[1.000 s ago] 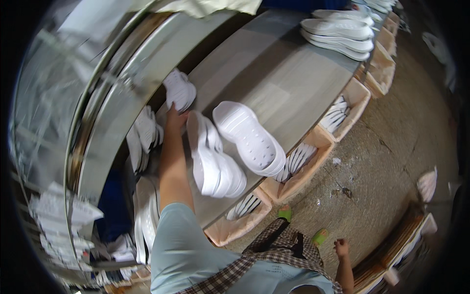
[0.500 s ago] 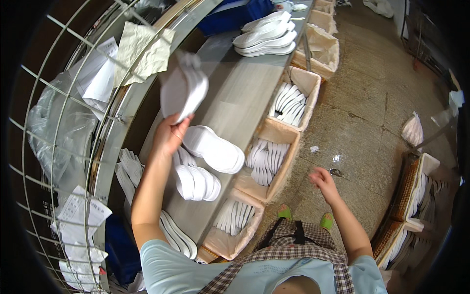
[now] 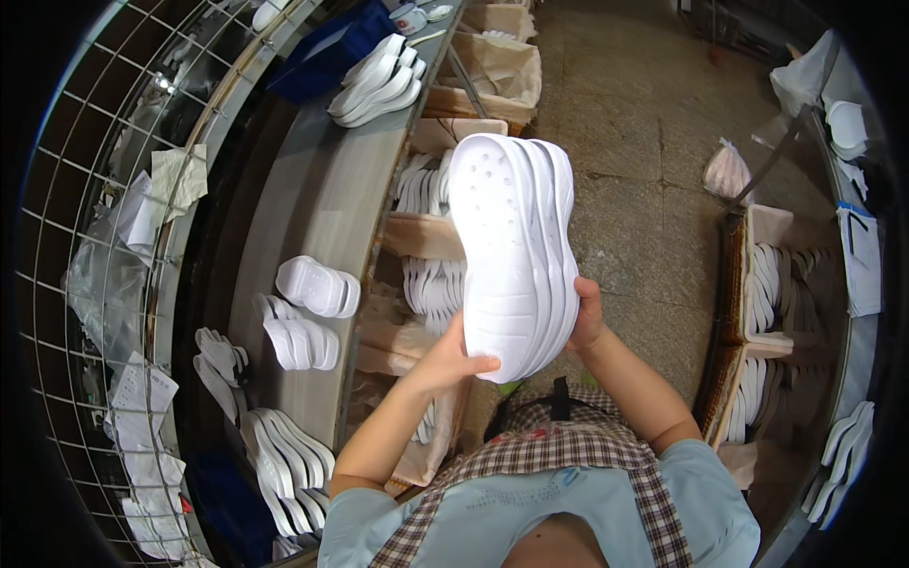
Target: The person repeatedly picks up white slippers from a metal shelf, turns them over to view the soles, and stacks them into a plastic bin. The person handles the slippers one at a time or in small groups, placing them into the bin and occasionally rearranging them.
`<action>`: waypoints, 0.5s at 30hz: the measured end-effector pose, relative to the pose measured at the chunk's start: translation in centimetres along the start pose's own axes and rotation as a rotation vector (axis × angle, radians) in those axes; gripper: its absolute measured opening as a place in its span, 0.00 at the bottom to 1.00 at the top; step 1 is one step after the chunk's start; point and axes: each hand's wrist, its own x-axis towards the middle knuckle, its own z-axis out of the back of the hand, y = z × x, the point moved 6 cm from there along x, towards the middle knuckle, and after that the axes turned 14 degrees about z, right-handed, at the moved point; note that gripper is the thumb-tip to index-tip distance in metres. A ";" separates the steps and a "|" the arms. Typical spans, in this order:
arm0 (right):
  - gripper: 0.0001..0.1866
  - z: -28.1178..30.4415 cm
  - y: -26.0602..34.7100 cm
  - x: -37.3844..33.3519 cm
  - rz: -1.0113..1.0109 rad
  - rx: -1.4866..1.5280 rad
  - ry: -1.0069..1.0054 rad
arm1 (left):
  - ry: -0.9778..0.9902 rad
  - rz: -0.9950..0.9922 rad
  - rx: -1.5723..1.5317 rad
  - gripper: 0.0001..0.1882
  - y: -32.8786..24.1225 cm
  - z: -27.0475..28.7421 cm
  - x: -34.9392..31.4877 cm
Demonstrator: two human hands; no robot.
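Note:
In front of me I hold a stack of several white shoe soles (image 3: pixel 502 256), tilted, with the dotted face of the outermost one showing. My left hand (image 3: pixel 443 360) is closed on the lower left edge, its thumb across the heel end. My right hand (image 3: pixel 587 315) grips the lower right side; some of its fingers are hidden behind the soles. On the long grey bench (image 3: pixel 322 189) to the left lie two smaller groups of soles (image 3: pixel 318 287), (image 3: pixel 296 339) beside each other. More white soles (image 3: pixel 279 464) lie in rows near the bench's near end.
Soles (image 3: pixel 377 83) are piled at the bench's far end, by a blue bin (image 3: pixel 327 52). Lined baskets (image 3: pixel 492 76) of soles stand along the bench. Other baskets (image 3: pixel 769 339) stand at the right. Wire mesh (image 3: pixel 95 275) borders the left; a tied bag (image 3: pixel 727 172) lies on the floor.
My left hand has brought the soles from over the bench to in front of me. My right hand, empty before, now holds them too. The view has shifted rightward.

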 end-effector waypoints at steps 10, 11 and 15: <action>0.38 -1.1 -0.3 -1.8 -0.297 -0.108 -0.215 | -0.163 0.180 -0.584 0.21 0.9 1.2 6.5; 0.37 -0.5 -0.5 -2.1 -0.373 -0.107 -0.293 | -0.135 0.314 -0.652 0.22 2.3 0.5 6.7; 0.39 1.3 -1.4 -3.3 -0.519 -0.093 -0.409 | 0.065 0.443 -0.951 0.24 5.7 -1.6 6.7</action>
